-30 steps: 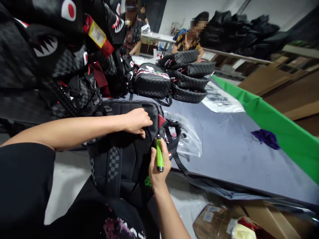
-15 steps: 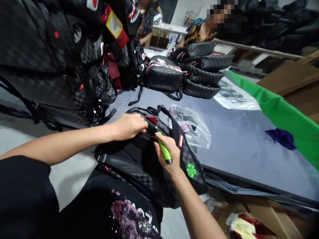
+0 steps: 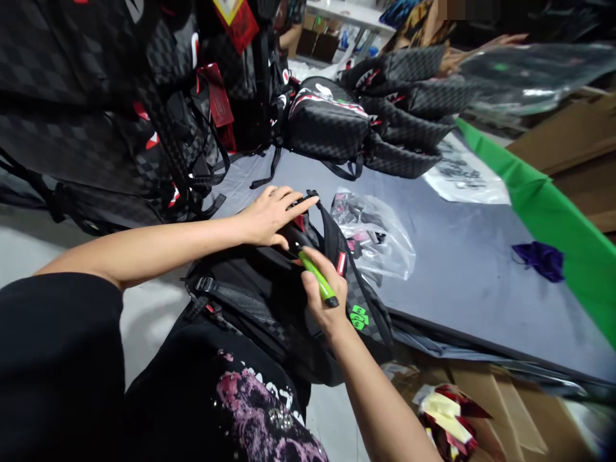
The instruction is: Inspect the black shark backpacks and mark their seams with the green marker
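Observation:
A black checkered backpack [image 3: 260, 301] lies tilted at the table's edge against my body, its straps facing up. Spread over the top of it is my left hand [image 3: 276, 218], fingers stretched out and resting on the fabric. My right hand [image 3: 327, 285] is closed round a lime-green marker [image 3: 315, 276], whose dark tip points at the backpack's upper part beside my left thumb. Small green patches [image 3: 359, 317] show on the bag's side. Beyond the bag, a clear plastic bag [image 3: 380, 247] with something pink and black inside lies on the table.
Checkered backpacks [image 3: 96, 128] with red tags are piled at the left. More backpacks [image 3: 327, 122] stand at the table's far end. A white printed sheet [image 3: 469, 173], a purple cloth [image 3: 541, 260] and a green border [image 3: 529, 186] lie rightward. Cardboard boxes [image 3: 510, 410] sit below. A co-worker's hand [image 3: 500, 43] is behind.
My left hand has opened from a closed grip and spread across the backpack's top. My right hand still holds the marker. A co-worker's hand and a large clear plastic sheet have appeared behind.

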Tool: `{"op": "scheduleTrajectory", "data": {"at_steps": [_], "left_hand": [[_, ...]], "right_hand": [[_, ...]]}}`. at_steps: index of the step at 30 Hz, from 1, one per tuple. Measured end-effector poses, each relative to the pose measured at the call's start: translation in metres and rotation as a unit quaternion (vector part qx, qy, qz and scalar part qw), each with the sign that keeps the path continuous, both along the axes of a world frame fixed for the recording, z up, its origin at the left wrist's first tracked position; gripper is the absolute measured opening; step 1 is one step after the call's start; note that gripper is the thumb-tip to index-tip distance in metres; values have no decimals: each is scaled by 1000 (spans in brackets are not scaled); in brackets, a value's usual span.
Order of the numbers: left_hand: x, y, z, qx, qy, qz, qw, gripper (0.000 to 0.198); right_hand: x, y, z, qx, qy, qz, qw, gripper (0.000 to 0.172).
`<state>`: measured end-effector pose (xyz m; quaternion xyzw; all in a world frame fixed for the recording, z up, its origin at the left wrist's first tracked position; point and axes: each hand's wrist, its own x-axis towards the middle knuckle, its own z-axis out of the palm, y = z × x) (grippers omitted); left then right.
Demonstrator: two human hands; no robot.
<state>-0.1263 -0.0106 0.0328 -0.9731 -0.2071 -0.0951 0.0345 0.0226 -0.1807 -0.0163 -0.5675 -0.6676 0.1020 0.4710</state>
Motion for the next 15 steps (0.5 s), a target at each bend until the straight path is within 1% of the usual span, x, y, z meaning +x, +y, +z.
{"op": "scheduleTrajectory", "data": {"at_steps": [1,3,5,7,9,12,15], "left_hand": [[-2,-3,-1,10,1,-13,1000,114],[-4,-10,-3,32,17,-31,999,127],[-1,-13,-6,47,35,-29,998,132],[3,-13,-11,44,43,-15,998,129],[8,-11,-14,30,44,-4,999,122],[12,-7,-17,19,41,2,999,109],[16,-4,-18,11,49,11,999,104]], "right_hand": [[2,1,0,-16,38,-11,999,34],[4,2,2,-49,86,-30,995,31],[7,3,6,-85,65,-36,994,23],[12,5,12,-108,10,-29,994,20],[20,7,19,-120,-30,-3,992,20],[33,12,29,-155,-47,43,986,25],[43,23,37,-205,-64,72,974,30]]}}
